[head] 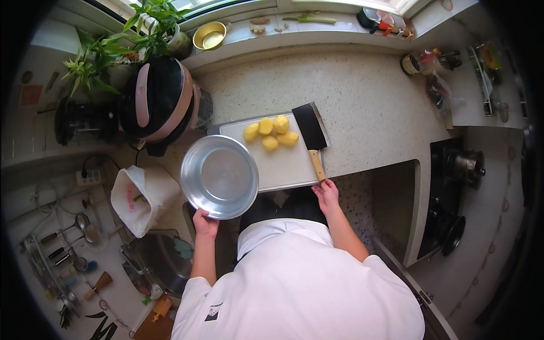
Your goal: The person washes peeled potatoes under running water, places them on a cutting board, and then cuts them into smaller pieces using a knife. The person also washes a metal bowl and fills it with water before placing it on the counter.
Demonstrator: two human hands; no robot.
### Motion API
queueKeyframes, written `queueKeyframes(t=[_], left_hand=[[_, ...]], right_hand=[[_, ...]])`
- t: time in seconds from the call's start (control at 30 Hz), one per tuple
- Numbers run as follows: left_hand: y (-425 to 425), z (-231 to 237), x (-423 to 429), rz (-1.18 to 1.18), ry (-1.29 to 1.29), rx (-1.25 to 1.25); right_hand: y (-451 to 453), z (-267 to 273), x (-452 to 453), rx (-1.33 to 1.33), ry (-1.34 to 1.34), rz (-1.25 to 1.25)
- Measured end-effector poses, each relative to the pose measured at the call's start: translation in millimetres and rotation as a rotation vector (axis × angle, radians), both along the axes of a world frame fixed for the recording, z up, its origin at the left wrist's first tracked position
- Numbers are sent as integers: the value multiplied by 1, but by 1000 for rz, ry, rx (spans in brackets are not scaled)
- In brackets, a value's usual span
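My left hand [205, 224] grips the near rim of a round metal basin [225, 174]. The basin is tilted toward me, nothing in it, and overlaps the left part of a white cutting board [276, 168]. Several peeled potatoes [270, 143] lie grouped on the board's far half. Along its right edge rests a cleaver [309, 127] with a dark blade and a wooden handle [316, 165] pointing at me. My right hand [327, 197] is at the board's near right corner, fingertips by the handle's end; whether it grips anything is unclear.
A rice cooker [159, 100] stands left of the board, with a white plastic bag [142, 199] nearer me. The sink [159, 259] is at lower left. At right is a stove [446, 199] with a pot [465, 168]. A yellow bowl [210, 35] sits on the windowsill.
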State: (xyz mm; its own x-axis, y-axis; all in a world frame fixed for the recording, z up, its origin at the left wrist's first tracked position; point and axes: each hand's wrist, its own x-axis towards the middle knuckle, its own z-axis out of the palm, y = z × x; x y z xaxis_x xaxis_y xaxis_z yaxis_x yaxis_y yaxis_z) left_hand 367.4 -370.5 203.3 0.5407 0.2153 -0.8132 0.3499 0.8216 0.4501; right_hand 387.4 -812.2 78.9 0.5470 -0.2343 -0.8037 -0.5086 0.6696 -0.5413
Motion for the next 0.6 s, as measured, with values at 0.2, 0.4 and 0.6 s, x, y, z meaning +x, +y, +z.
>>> queueKeyframes(t=[0.2, 0.4, 0.6], left_hand=[[15, 1, 2, -27, 6, -14], [26, 2, 3, -40, -7, -28], [37, -3, -2, -28, 4, -16]], right_hand=[[-5, 14, 15, -87, -13, 89], [-18, 30, 31, -138, 36, 287], [-25, 24, 28, -175, -41, 341]])
